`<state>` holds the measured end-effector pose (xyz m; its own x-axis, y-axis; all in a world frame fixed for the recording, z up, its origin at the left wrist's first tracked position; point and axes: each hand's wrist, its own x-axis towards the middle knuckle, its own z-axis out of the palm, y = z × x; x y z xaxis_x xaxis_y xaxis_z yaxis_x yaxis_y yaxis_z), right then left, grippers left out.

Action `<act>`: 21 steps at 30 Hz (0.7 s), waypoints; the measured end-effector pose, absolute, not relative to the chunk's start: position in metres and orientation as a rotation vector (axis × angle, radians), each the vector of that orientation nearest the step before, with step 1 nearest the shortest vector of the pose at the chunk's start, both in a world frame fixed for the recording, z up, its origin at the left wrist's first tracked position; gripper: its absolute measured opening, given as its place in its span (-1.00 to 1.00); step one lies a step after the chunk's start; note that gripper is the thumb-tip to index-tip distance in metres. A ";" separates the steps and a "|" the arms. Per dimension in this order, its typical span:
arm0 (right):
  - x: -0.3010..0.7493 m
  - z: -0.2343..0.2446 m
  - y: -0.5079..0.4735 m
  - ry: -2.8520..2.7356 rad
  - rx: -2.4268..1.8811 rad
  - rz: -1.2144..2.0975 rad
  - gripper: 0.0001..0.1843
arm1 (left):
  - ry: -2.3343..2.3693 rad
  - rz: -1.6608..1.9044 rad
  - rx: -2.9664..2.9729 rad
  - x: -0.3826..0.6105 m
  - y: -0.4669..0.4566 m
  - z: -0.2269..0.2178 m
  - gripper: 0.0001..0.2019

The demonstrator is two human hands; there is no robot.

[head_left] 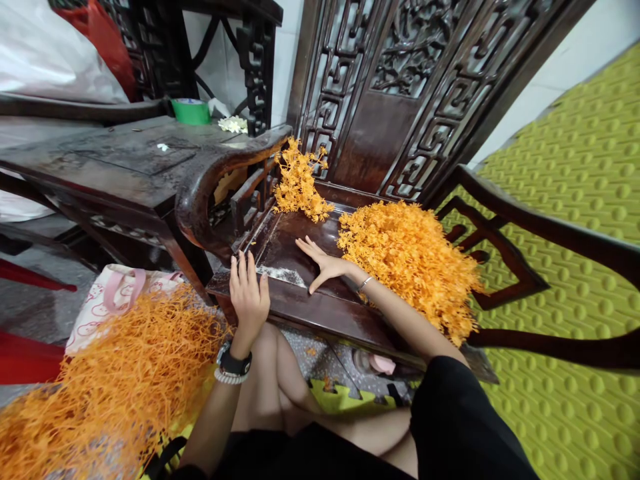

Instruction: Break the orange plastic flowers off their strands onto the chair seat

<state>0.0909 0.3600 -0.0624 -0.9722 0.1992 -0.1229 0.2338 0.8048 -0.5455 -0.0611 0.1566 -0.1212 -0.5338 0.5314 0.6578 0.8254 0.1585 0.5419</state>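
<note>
Over the front left corner of a dark carved wooden chair seat [320,307], my left hand [249,293] is held with its fingers extended and nothing in them. My right hand [323,263] spreads its fingers and thumb above the seat, also holding nothing; whether it touches the wood I cannot tell. Beside my right wrist lies a big heap of orange plastic-looking flower pieces [405,253]. A smaller orange cluster [300,180] sits at the seat's back left corner. A whitish patch [285,275] shows on the seat between my hands.
Thin orange stems [140,360] form a large pile at lower left, next to a white cloth bag [95,313] with pink handles. On the dark side table [135,160] is a green tape roll [191,111]. The curved armrest [200,200] borders the seat; yellow-green matting [575,200] lies right.
</note>
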 end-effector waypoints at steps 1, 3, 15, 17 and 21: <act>0.091 -0.061 0.359 2.925 0.359 -0.906 0.54 | -2.129 -1.324 -1.298 -0.061 0.157 -0.121 -0.46; 0.089 -0.061 0.356 2.941 0.401 -0.969 0.51 | -2.129 -1.332 -1.297 -0.060 0.156 -0.120 -0.46; 0.049 -0.036 0.323 2.460 0.684 -2.559 -0.07 | -2.153 -1.585 -1.373 -0.059 0.154 -0.114 -0.45; 0.044 -0.027 0.320 2.129 0.601 -2.887 -0.10 | -2.159 -1.691 -1.459 -0.055 0.152 -0.106 -0.43; 0.031 -0.022 0.308 1.811 0.587 -3.152 -0.20 | -2.064 -1.646 -1.906 -0.032 0.151 -0.080 -0.38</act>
<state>0.0310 0.3079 -0.0217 -0.8101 0.5863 -0.0002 -0.2951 -0.4080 -0.8640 -0.0319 0.1514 -0.0797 -0.3102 0.7976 0.5173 0.6819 -0.1924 0.7057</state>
